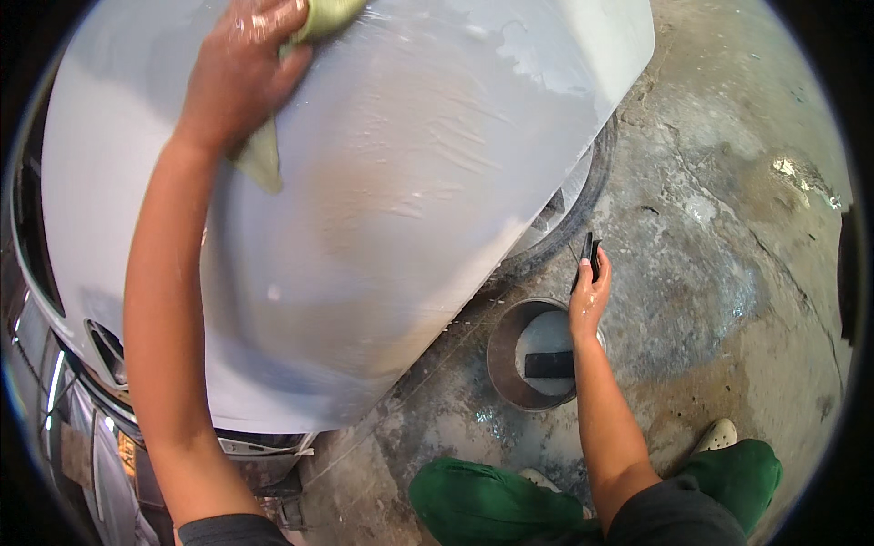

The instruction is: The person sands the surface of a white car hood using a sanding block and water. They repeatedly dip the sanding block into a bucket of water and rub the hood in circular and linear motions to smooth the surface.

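Note:
My left hand (244, 86) is closed around a wet yellow-green cloth (330, 16) on the car hood (382, 227); a corner of the cloth hangs out below the palm. The hood is pale grey and white, with streaks of water and a brownish smear across its middle. Off the hood's right edge, my right hand (590, 296) grips a slim black block (587, 255), seen nearly edge-on. Just left of that wrist stands a round bucket (501, 350) of cloudy liquid. A dark rectangular block (548, 365) lies in it, partly above the surface.
A car wheel (596, 182) shows beneath the hood's right edge. The concrete floor (692, 273) is stained, cracked and wet in places. My green-trousered legs (492, 500) and light clogs (717, 435) are at the bottom. The car's front end (105, 350) lies at the left.

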